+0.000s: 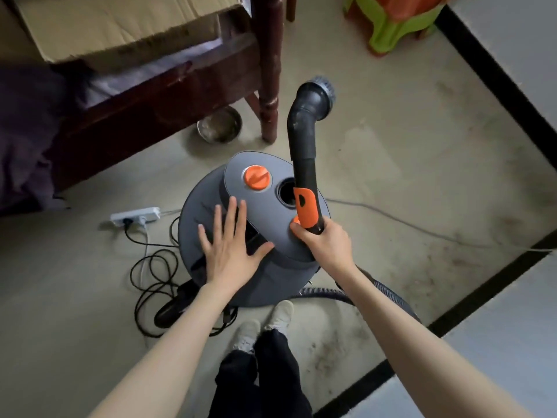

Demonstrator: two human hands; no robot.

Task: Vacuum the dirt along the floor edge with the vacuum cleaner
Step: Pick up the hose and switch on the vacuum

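Grey vacuum cleaner (253, 236) with orange knob (256, 177), black wand (303, 146), green stool (391, 28).

Dim, soft indoor light; wide-angle bending at edges, slight blur throughout.

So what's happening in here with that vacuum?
A person stands over a grey canister vacuum. The left hand lies flat and open on its top, while the right hand grips the black wand, whose brush head is raised off the floor. Dirt lies along the black floor edge, not yet vacuumed. A power strip lies nearby.
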